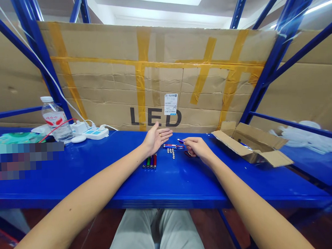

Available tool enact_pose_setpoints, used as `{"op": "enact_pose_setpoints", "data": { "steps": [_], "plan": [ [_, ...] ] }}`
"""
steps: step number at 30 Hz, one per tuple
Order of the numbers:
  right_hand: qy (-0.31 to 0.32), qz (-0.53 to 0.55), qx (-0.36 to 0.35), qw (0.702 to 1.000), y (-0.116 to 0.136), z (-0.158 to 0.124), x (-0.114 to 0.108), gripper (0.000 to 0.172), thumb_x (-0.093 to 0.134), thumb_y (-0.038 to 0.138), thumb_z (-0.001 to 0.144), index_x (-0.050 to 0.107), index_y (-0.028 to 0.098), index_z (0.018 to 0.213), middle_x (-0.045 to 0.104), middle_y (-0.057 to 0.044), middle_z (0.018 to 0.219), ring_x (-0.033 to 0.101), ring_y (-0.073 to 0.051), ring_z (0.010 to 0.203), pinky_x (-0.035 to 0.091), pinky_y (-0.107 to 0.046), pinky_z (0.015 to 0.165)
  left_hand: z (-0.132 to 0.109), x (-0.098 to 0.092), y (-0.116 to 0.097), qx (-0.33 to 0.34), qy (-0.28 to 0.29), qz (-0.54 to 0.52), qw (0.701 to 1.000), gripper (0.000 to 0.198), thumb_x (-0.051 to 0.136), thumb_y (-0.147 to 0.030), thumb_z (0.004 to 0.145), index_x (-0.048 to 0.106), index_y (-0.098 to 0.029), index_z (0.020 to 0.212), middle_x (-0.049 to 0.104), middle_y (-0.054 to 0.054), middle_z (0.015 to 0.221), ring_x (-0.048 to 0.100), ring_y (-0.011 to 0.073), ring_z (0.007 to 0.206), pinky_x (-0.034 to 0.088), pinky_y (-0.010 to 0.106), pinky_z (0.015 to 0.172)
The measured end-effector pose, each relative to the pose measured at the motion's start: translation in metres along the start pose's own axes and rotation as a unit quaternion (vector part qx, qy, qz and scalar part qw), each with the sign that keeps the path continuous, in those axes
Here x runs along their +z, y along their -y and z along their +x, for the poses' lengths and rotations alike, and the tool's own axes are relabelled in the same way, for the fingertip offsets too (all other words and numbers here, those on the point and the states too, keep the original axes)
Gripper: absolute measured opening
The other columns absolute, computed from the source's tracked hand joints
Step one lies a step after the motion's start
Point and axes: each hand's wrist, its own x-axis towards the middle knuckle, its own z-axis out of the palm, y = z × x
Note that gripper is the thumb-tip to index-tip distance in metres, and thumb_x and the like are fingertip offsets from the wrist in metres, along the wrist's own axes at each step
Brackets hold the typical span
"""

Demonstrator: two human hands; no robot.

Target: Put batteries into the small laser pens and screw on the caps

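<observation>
My left hand [155,138] hovers palm-up and open over the blue shelf top [102,175], a ring on one finger, holding nothing. Just below its wrist lie several small pen-shaped lights [150,161] side by side in black, green, purple and red. My right hand [196,147] rests on the shelf with fingers curled, pinching a small blue-tipped piece [180,141]. Between the hands lies a blue and red pen light [173,146], and in front of it a cluster of several small silver button cells [171,152].
An open cardboard box [252,144] sits to the right. At the back left stand a water bottle [56,122], a white power strip [92,133] and a white mouse-like object [78,139]. A large taped cardboard sheet marked LED [153,77] forms the back wall. Blue rack posts flank both sides.
</observation>
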Motion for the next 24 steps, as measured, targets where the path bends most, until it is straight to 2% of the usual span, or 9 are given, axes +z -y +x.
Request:
{"op": "enact_pose_setpoints", "data": {
  "steps": [15,24],
  "plan": [
    [-0.004,-0.009,-0.008,1.0,-0.007,0.005,-0.002,0.025,0.059,0.029,0.063,0.067,0.012,0.079,0.037,0.007,0.042,0.029,-0.006,0.038,0.022,-0.021,0.038,-0.002,0.003,-0.001,0.0,-0.002,0.011,1.0,0.079,0.026,-0.064,0.093,0.047,-0.002,0.138,0.054,0.025,0.136,0.052,0.0288,0.129,0.034,0.039,0.113],
    [-0.023,-0.031,-0.036,0.999,-0.01,0.006,-0.004,0.018,0.06,0.033,0.067,0.06,0.015,0.067,0.035,0.007,0.043,0.03,-0.006,0.038,0.023,-0.021,0.038,-0.001,0.003,0.0,0.005,-0.02,-0.005,1.0,0.076,0.03,-0.061,0.094,0.052,0.001,0.131,0.058,0.027,0.13,0.057,0.0298,0.122,0.039,0.039,0.109]
  ]
}}
